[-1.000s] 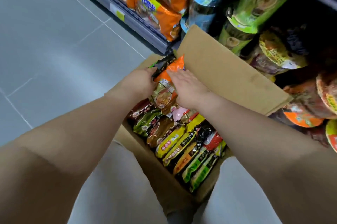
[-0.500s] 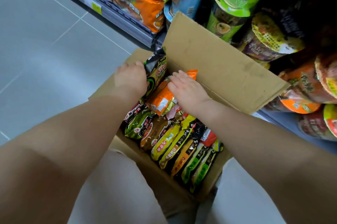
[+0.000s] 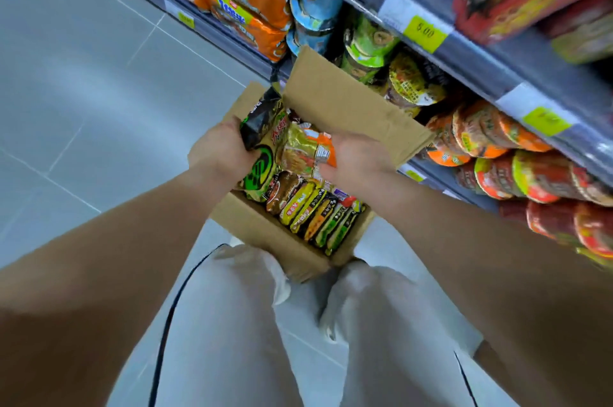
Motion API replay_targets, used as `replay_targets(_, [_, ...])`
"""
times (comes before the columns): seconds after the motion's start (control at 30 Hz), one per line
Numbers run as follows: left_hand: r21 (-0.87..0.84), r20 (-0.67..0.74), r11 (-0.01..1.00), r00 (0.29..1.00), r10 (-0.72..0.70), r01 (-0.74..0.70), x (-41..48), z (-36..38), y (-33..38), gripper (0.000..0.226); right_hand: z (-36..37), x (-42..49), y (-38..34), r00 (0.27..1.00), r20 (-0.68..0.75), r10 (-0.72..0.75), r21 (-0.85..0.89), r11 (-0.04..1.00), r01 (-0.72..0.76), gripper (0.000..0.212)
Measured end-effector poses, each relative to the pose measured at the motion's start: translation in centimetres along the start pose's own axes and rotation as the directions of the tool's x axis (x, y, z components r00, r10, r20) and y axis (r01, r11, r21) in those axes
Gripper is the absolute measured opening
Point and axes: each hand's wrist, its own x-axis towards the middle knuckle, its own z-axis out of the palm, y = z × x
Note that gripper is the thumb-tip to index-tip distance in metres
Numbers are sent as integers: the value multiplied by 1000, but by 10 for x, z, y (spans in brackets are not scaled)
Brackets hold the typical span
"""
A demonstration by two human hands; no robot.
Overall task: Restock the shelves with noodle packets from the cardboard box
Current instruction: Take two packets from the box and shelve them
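Two hands (image 3: 222,154), two packets (image 3: 262,161)

brown box (image 3: 265,237), black-green pkt (image 3: 265,154), prob. orange-gold pkt (image 3: 306,149)

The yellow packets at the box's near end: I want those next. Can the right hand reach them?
Probably not yet: the right hand grips an orange packet; the yellow packets themselves lie uncovered.

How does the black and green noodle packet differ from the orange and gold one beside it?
The black and green packet is dark with a green swirl; the orange and gold packet is bright. The left hand grips the black and green packet, the right hand the orange and gold packet. The black and green packet reaches higher than the orange and gold packet. Both are glossy, above the cardboard box.
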Motion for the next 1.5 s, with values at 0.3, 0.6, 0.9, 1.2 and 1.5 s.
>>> replay_targets(0.3, [-64,24,998,999,28,-27,-115,-169,5,41,-157,-123,-52,968,28,249,112,962,-251,49])
replay_targets(0.6, [-137,-26,984,993,113,-116,-205,-231,-26,46,-200,-212,-100,925,-137,355,294,906,-304,51])
replay_targets(0.9, [-379,-206,925,971,-125,38,-322,-228,-99,46,-200,-274,-170,924,-301,236,353,928,-122,39])
replay_targets(1.2, [-481,-247,871,938,-245,101,-371,-249,-209,47,-199,-278,-278,936,-352,25,206,977,52,39])
replay_targets(1.5, [-510,-324,856,903,-282,84,-317,-352,-396,45,-232,-178,-486,892,-451,-38,150,982,118,29])
